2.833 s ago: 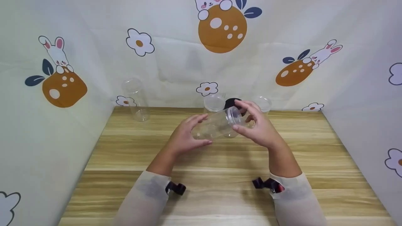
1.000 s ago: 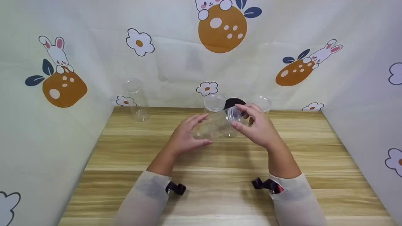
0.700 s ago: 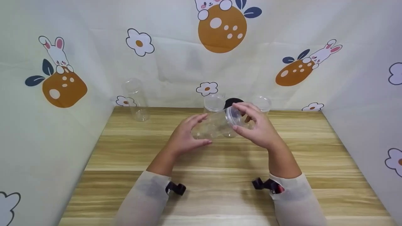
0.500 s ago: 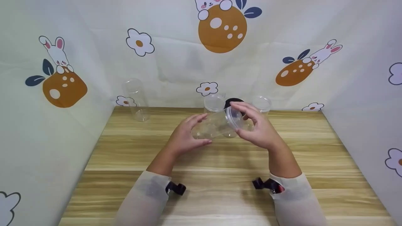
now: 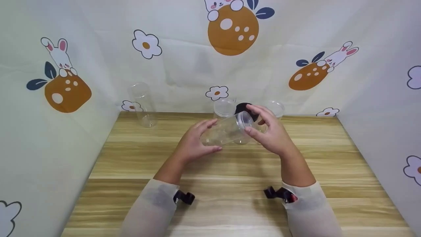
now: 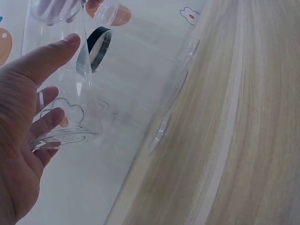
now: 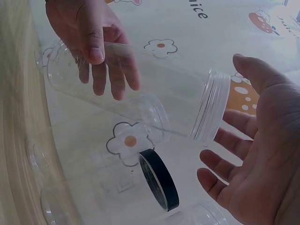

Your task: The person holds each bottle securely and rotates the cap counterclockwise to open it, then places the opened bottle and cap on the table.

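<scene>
Clear jar [image 5: 223, 131] is tilting above the desk [image 5: 223, 204] between the two hands, its screw lid [image 5: 244, 121] pointing up and to the right. At far left, an upright jar [image 5: 143, 105] is standing near the back edge of the desk, well apart from the others. Next, the left hand [image 5: 195, 141] is holding the base end of the tilted jar — the thumb is lying on one side, the fingers on the other. Beyond the tilted jar, a rear jar [image 5: 224, 108] is standing before the patterned cloth [image 5: 184, 72]. Immediately to its right, a black lid [image 5: 243, 107] is topping another jar, which the tilted jar and the right hand [image 5: 271, 131] are partly covering. That hand is spreading its thumb and fingers around the screw lid — the right wrist view is showing the thumb just off the rim; finger contact is remaining unclear. At far right, an end jar [image 5: 275, 108] is standing behind the right hand.
</scene>
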Demonstrator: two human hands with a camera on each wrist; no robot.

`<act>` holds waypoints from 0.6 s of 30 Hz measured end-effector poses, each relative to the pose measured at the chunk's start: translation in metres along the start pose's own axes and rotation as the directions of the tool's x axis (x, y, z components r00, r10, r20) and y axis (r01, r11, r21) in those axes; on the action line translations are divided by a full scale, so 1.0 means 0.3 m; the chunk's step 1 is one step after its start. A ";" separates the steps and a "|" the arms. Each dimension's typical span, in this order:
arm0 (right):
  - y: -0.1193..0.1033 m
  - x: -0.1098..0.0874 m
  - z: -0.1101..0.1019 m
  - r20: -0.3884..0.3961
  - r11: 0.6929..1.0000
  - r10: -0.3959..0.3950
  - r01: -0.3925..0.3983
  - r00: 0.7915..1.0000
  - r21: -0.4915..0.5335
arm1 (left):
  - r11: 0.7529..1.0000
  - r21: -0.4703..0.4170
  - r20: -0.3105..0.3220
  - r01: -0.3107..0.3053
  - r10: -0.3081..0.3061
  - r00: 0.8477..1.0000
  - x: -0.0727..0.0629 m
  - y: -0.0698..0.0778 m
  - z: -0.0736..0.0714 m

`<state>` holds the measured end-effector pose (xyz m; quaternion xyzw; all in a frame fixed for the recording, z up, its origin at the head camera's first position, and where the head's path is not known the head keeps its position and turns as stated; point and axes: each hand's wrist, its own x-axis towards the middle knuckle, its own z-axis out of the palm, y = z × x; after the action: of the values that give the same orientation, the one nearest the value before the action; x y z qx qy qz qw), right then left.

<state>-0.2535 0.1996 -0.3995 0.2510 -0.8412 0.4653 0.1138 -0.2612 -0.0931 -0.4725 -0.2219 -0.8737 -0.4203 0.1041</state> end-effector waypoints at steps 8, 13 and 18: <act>-0.003 0.004 0.001 -0.002 0.995 0.076 -0.076 0.997 -0.071 | 1.000 0.017 0.006 0.013 -0.014 1.000 0.000 0.002 -0.001; 0.005 0.006 0.006 0.022 0.990 0.129 -0.127 0.991 -0.062 | 1.000 0.029 0.010 0.000 0.000 1.000 0.002 0.002 0.001; 0.003 0.003 0.008 0.039 0.995 0.093 -0.094 0.995 0.018 | 0.999 0.035 0.014 0.006 -0.007 1.000 0.002 0.004 0.000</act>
<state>-0.2546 0.1976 -0.4010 0.2212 -0.8495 0.4733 0.0733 -0.2613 -0.0923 -0.4713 -0.2201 -0.8823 -0.4037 0.1006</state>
